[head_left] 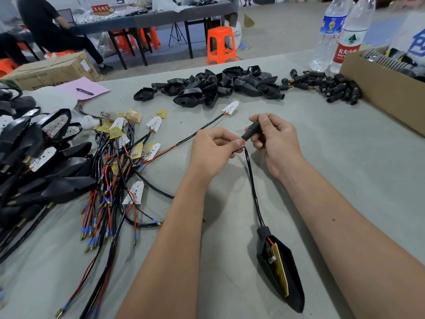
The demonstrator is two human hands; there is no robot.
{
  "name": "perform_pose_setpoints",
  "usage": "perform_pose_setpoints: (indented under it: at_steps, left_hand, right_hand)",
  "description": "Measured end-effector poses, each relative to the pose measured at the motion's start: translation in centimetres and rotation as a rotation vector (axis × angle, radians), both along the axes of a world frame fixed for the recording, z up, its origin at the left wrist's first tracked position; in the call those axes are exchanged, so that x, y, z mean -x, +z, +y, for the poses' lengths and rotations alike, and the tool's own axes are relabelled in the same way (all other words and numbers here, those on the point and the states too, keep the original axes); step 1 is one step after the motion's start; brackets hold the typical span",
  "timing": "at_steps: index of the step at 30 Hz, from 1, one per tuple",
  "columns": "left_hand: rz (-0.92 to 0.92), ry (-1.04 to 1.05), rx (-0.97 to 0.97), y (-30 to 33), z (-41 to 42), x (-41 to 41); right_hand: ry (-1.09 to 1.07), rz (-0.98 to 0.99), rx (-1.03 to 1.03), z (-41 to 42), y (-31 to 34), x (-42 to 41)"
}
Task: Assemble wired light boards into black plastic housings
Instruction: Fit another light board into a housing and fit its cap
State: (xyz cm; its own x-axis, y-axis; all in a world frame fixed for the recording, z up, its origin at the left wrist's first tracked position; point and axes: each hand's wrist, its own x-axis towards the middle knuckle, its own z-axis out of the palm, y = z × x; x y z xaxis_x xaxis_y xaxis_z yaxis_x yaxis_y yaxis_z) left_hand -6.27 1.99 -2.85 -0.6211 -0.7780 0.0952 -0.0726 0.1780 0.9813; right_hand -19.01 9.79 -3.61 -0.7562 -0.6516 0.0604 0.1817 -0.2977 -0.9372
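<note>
A black housing (281, 272) lies on the bench (345, 157) between the forearms, its long axis running near to far, the pointed tip toward the person and the narrow neck away; a yellow light board (279, 265) sits inside it. From the neck a black cable (254, 187) runs up to the hands. The left hand (211, 150) pinches the red and black wire ends with curled fingers; the right hand (273, 141) grips a small black connector sleeve (251, 131), slanted up to the right, right at those wire ends. Left of the hands lies a tangle of wired boards (128, 153), and past it, at the left edge, a heap of finished housings (34, 157). Empty housings (207, 86) and spare sleeves (328, 86) are piled at the far edge, a cardboard box (379, 95) to the right. The grey bench is bare near the right forearm. Beyond are orange stools (221, 44) and another table.
</note>
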Motion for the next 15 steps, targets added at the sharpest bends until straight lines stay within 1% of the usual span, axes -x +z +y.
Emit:
perform_pose_setpoints:
  at_steps: [5,8,11,15]
  left_hand:
    - [-0.033,0.032,0.146,-0.15,-0.04,-0.02]
    - [0.007,0.037,0.170,-0.08,0.05,0.02]
    - [0.051,0.032,0.107,0.04,0.31,0.30]
    - [0.075,0.025,-0.044,0.14,0.57,0.34]
  right_hand:
    - [-0.033,0.040,-0.018,-0.33,-0.21,0.01]
    - [-0.055,0.037,-0.014,-0.32,-0.24,0.07]
    - [-0.054,0.019,0.007,-0.12,-0.19,0.17]
    - [-0.027,-0.051,0.048,0.02,-0.07,0.21]
